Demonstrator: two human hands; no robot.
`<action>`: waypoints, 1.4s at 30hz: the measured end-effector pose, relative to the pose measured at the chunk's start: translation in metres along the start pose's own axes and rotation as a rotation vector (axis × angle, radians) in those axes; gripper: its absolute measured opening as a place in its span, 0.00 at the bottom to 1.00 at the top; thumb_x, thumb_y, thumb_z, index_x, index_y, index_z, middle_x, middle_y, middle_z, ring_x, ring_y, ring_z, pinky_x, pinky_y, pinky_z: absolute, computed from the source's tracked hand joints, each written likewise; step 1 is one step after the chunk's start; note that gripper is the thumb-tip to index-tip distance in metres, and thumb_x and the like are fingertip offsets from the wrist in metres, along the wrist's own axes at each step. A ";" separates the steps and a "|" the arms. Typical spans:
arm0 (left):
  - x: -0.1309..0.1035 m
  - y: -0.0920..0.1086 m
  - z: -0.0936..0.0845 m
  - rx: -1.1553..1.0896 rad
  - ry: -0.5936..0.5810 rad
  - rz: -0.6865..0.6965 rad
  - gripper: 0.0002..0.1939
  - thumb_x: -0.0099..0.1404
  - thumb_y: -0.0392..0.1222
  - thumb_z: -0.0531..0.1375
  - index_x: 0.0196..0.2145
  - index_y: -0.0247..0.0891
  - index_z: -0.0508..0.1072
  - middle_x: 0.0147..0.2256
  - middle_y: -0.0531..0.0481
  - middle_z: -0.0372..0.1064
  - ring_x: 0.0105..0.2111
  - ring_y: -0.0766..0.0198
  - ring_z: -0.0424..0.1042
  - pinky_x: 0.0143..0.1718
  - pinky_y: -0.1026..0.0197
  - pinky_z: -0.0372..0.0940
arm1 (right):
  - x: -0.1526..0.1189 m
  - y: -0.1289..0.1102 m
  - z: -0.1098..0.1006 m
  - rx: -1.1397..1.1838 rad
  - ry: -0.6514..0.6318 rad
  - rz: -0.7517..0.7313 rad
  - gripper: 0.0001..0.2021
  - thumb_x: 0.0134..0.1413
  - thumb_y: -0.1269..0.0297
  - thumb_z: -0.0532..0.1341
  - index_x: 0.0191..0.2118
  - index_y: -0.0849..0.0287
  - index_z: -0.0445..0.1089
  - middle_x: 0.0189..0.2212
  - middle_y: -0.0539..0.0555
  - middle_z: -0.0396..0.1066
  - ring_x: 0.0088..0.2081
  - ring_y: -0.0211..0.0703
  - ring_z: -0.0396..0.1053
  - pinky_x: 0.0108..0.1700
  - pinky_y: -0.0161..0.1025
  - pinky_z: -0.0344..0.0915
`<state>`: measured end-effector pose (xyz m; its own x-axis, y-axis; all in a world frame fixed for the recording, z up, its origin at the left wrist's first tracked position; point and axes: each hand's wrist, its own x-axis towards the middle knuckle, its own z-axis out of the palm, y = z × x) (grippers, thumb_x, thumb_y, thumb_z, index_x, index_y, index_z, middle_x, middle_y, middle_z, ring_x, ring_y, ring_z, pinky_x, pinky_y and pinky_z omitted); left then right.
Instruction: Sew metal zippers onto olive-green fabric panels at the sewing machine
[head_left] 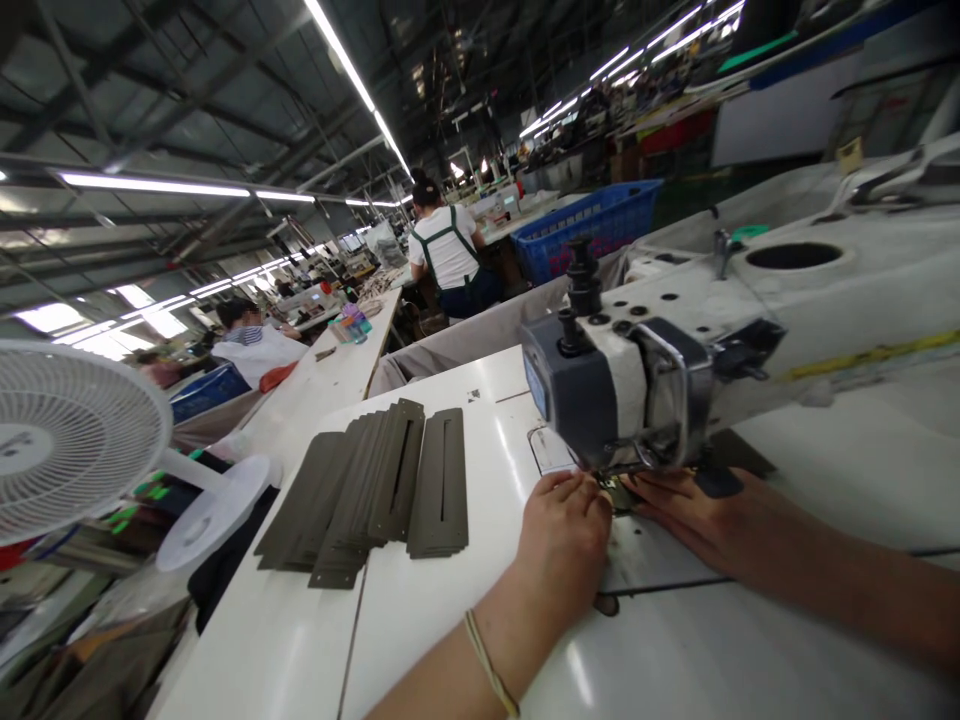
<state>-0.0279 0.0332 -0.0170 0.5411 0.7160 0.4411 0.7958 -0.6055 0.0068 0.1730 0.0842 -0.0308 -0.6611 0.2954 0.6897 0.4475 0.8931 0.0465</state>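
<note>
Beneath the head of the sewing machine [581, 390], my left hand [566, 535] lies on the white table with its fingers curled together near the needle area. What those fingers hold, if anything, is hidden. My right hand [705, 515] reaches in from the right, its fingers stretched toward the same spot and partly covered by the machine. A piece of dark fabric [739, 452] shows behind my right hand. To the left, a fanned stack of grey-green fabric pieces [360, 490] lies beside a smaller stack with a long slit [440, 485].
A white fan [217, 490] stands at the left edge. The white table [420, 640] extends forward to bottles [356, 322]. Beyond the machine is a blue basket [585, 225]. One person [450, 250] in a white shirt sits ahead, another [255, 345] further left.
</note>
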 end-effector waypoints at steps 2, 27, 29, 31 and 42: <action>0.000 0.000 -0.001 -0.014 0.008 0.008 0.08 0.70 0.33 0.54 0.38 0.32 0.74 0.42 0.41 0.78 0.46 0.57 0.76 0.52 0.55 0.69 | 0.002 0.000 -0.001 0.009 -0.004 0.007 0.14 0.67 0.69 0.48 0.38 0.60 0.71 0.33 0.57 0.78 0.30 0.43 0.75 0.31 0.38 0.70; -0.007 0.001 -0.011 -0.148 0.123 -0.117 0.06 0.67 0.39 0.58 0.39 0.39 0.75 0.43 0.45 0.78 0.47 0.57 0.75 0.59 0.47 0.60 | 0.002 -0.003 -0.002 -0.083 0.128 0.116 0.18 0.68 0.57 0.49 0.36 0.60 0.72 0.28 0.57 0.73 0.29 0.45 0.71 0.32 0.39 0.67; -0.008 0.002 -0.013 -0.148 0.151 -0.114 0.06 0.67 0.38 0.58 0.39 0.38 0.75 0.45 0.45 0.77 0.47 0.57 0.75 0.60 0.47 0.59 | 0.004 -0.002 -0.008 -0.109 0.157 0.157 0.19 0.68 0.55 0.50 0.32 0.59 0.71 0.25 0.57 0.70 0.27 0.46 0.69 0.30 0.40 0.66; -0.008 0.003 -0.015 -0.144 0.156 -0.111 0.06 0.67 0.38 0.57 0.39 0.38 0.75 0.45 0.45 0.77 0.48 0.58 0.75 0.60 0.49 0.60 | 0.003 0.003 -0.012 -0.106 0.134 0.192 0.16 0.66 0.57 0.52 0.29 0.56 0.69 0.24 0.56 0.68 0.27 0.47 0.68 0.29 0.42 0.65; -0.009 0.003 -0.011 -0.094 0.092 -0.102 0.05 0.66 0.37 0.61 0.40 0.38 0.76 0.44 0.46 0.78 0.49 0.58 0.75 0.59 0.49 0.61 | -0.017 0.033 0.002 -0.183 -0.051 0.204 0.13 0.62 0.61 0.54 0.33 0.60 0.72 0.31 0.59 0.74 0.35 0.52 0.71 0.38 0.48 0.68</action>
<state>-0.0331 0.0209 -0.0106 0.4276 0.7433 0.5144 0.8141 -0.5641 0.1384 0.1976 0.1090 -0.0427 -0.5737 0.4834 0.6612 0.6725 0.7388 0.0433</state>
